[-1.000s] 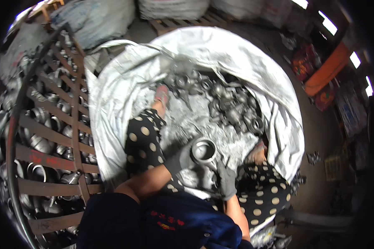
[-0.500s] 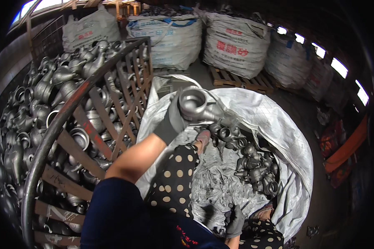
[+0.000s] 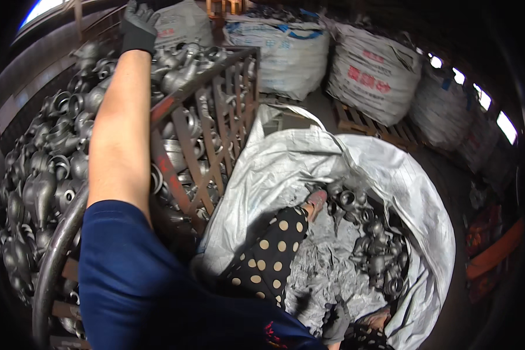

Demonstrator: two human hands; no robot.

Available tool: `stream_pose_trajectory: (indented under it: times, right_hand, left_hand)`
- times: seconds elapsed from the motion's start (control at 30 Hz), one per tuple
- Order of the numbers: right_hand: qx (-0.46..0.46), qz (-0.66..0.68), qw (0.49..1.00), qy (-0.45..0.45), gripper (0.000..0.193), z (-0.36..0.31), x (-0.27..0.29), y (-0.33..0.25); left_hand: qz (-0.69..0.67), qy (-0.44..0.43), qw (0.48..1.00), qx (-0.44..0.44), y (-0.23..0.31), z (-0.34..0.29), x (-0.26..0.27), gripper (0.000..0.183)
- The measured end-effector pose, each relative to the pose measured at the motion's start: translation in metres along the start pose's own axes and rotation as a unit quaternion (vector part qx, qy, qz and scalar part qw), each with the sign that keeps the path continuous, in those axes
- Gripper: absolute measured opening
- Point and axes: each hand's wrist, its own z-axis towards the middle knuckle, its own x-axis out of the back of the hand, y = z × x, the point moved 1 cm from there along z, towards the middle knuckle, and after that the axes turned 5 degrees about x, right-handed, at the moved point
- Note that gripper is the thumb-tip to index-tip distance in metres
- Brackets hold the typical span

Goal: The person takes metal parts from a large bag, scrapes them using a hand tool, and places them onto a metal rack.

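My left hand (image 3: pixel 139 26), in a grey glove, is stretched far out over the heap of grey metal castings (image 3: pixel 44 192) in the metal crate. Its fingers look extended, with nothing visible in them; the top edge of the view crops the fingertips. Low in front of me, my right hand (image 3: pixel 336 324), also gloved, hangs over the white woven bulk bag (image 3: pixel 291 149). Loosely curled, its fingers stand apart and show no object between them. Inside the bag, rounded castings with open necks (image 3: pixel 379 248) lie along the right side.
The crate's barred side with its thick top rail (image 3: pixel 178 102) runs between the heap and the bag. My feet (image 3: pixel 317 201) are in the bag. Full bulk bags (image 3: pixel 280 58) stand behind, some on wooden pallets (image 3: pixel 356 122). An orange bar (image 3: pixel 496 251) slants at right.
My left hand has swung from above the bag, where it held a casting, up and left over the crate; the casting is no longer seen in it. The view has shifted left.
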Motion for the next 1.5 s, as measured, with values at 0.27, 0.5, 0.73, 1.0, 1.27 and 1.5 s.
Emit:
stream_pose_trajectory:
  times: [0.27,0.5,0.73,1.0,1.27,1.5]
  right_hand:
    - [-0.017,-0.010,0.996,0.085,0.038,0.005,-0.026,-0.032]
    - [-0.075,0.014,0.990,0.119,0.039,0.011,-0.017,-0.034]
    - [-0.107,0.016,0.988,0.109,0.039,0.026,-0.013,-0.031]
    - [-0.168,0.030,0.975,0.142,0.040,0.040,-0.008,-0.014]
    - [-0.149,0.031,0.977,0.150,0.040,0.034,-0.010,-0.018]
    - [-0.068,0.032,0.987,0.144,0.039,0.033,-0.016,-0.038]
  left_hand:
    - [0.075,-0.225,0.931,0.278,-0.211,-0.127,-0.122,0.044]
    - [0.243,-0.458,0.767,0.378,-0.416,-0.511,-0.174,0.030]
    - [0.396,-0.491,0.723,0.281,-0.594,-0.646,-0.115,0.052]
    - [0.464,-0.555,0.668,0.172,-0.683,-0.693,-0.109,0.061]
    - [0.399,-0.782,0.463,-0.123,-0.615,-0.687,-0.136,0.021]
    - [0.112,-0.868,0.449,0.179,-0.421,-0.668,-0.171,0.023]
